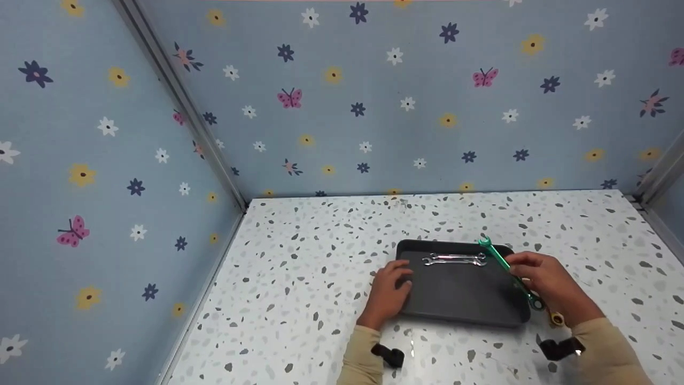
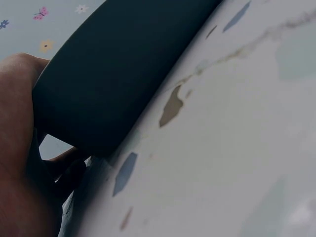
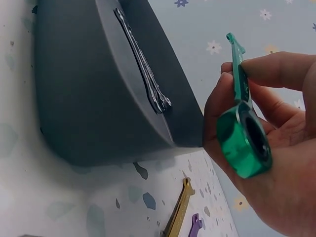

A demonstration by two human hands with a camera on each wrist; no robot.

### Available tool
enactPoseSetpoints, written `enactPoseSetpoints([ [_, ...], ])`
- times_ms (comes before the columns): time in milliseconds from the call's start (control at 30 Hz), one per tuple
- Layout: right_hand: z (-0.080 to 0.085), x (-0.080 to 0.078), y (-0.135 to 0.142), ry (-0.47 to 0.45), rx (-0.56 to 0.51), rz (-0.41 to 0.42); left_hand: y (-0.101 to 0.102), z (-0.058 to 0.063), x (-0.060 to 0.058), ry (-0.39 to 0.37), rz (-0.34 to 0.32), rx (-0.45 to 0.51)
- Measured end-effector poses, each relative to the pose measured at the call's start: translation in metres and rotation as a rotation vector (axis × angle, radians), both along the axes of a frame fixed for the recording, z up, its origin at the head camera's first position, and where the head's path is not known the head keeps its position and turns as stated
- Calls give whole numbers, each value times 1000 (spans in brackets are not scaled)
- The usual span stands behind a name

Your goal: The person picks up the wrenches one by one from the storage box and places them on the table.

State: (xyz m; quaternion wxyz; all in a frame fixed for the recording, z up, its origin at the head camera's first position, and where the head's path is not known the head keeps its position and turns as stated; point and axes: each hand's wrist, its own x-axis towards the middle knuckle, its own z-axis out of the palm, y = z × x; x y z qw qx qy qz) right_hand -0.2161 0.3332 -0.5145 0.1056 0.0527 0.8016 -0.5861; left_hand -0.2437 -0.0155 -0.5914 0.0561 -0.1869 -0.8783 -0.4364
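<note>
— So, which hand has the slim, shiny green metal wrench (image 1: 498,258)?

— The right hand (image 1: 550,279); its fingers are narrowed in a pinch on the middle of the shaft, leaving both ends free. The wrench is at the right of the head frame, seen over the right rim of the dark grey rectangular tray (image 1: 454,294).

— And its long axis?

— Slanting in that frame, open jaw to the upper left, ring end to the lower right. The right wrist view shows it lifted off the white speckled desk (image 1: 299,289), ring towards the camera. I can't tell whether it touches the rim.

— How does that sit against the pair of small silver wrenches (image 1: 454,260)?

— They lie inside the tray, near its upper edge in the head frame, almost level from left to right. The green one is to their right, turned steeply across their line; I'd judge that angle matters most for the coming move.

— What about the left hand (image 1: 389,291)?

— It's at the tray's left rim, well apart from the green wrench. Its fingers reach over the edge, but whether they grip or just rest, I can't tell
</note>
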Motion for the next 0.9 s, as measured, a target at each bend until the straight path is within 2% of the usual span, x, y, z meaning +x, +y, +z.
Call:
enactPoseSetpoints([
  [167,0,1,7,-20,35,-8,0,-1,-1,-4,2,5],
  [333,0,5,14,5,40,-11,0,-1,-2,1,2,4],
  [600,-3,8,20,21,-39,-20,0,-2,1,-9,10,6],
  [767,-6,9,26,13,-23,-25,1,-3,2,4,11,13],
  [900,-8,10,31,4,0,-24,2,-2,1,-16,15,15],
])
